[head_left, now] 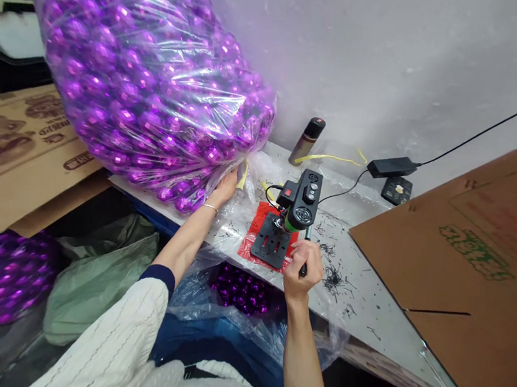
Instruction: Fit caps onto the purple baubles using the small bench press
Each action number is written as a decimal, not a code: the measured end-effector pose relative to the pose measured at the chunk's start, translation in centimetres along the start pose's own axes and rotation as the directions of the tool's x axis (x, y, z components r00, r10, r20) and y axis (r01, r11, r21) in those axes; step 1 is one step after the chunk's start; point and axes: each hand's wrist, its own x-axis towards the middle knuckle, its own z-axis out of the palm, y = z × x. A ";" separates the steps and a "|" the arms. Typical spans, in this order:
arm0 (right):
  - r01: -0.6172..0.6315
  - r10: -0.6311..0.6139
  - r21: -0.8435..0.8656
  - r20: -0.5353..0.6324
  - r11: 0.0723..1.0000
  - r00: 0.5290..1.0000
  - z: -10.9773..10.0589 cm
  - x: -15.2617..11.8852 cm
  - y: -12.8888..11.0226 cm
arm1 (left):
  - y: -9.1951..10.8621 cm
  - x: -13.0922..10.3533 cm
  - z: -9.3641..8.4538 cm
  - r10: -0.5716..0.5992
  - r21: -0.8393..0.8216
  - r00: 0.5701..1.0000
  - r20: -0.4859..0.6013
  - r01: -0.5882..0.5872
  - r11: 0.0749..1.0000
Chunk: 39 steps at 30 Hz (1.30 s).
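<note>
A large clear plastic bag full of shiny purple balls leans over the table at the left. My left hand reaches into the bag's gathered mouth; its fingertips are hidden by plastic, so I cannot tell what they touch. To its right stands a small black bench machine, like a mini drill press, with a slotted base plate on a red sheet. My right hand is closed around the black-gripped lever on the machine's right side. No ball shows on the base plate.
Below the table edge, purple balls lie in a plastic-lined blue bin. Behind the machine are a spray can and a power adapter. Black scraps litter the table. A cardboard box blocks the right.
</note>
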 end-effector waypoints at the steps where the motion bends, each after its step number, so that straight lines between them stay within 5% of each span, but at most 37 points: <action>1: 0.004 -0.004 0.000 0.001 1.000 1.000 0.0 0.0 0.0 | -0.3 0.5 0.3 0.020 0.039 0.999 0.033 -0.021 0.999; 8: 0.015 -0.014 -0.015 0.015 1.000 1.000 -0.1 0.0 0.0 | -0.1 1.7 0.3 -0.046 0.114 0.994 0.095 0.035 0.993; 13: 0.018 -0.018 0.003 0.019 1.000 1.000 -0.1 -0.1 0.2 | 0.2 -2.5 -0.9 -0.093 -0.258 0.995 0.017 0.095 0.962; 15: 0.014 -0.014 0.012 0.018 1.000 1.000 -0.1 -0.2 0.3 | 0.4 -5.6 -1.5 -0.093 -0.544 0.996 0.009 0.083 0.835; 18: 0.002 -0.002 0.009 0.015 1.000 1.000 -0.1 -0.3 0.3 | 1.1 -10.6 -1.8 -0.037 -0.833 0.990 0.139 0.137 0.536; 21: 0.002 -0.002 -0.006 0.015 1.000 1.000 -0.1 -0.2 0.2 | 2.2 -14.9 -1.1 0.024 -0.915 0.968 0.248 0.227 0.334; 24: 0.023 -0.022 -0.018 0.019 1.000 1.000 -0.1 0.0 0.1 | 3.5 -17.3 1.0 0.012 -0.930 0.963 0.269 0.256 0.265; 28: 0.039 -0.039 -0.028 0.024 0.999 0.999 -0.2 0.1 0.1 | 4.8 -17.9 5.1 -0.057 -0.906 0.974 0.220 0.226 0.357; 31: 0.030 -0.029 -0.025 0.037 0.999 0.999 -0.4 0.1 0.2 | 5.2 -17.3 7.4 -0.068 -0.812 0.988 0.135 0.150 0.564; 35: 0.018 -0.017 -0.017 0.054 1.000 0.998 -0.5 -0.1 0.3 | 5.1 -16.8 8.3 0.000 -0.546 0.999 0.048 0.026 0.837; 39: 0.020 -0.019 -0.020 0.054 1.000 0.998 -0.5 -0.3 0.3 | 5.4 -17.0 8.2 0.103 -0.410 0.994 -0.023 -0.104 0.906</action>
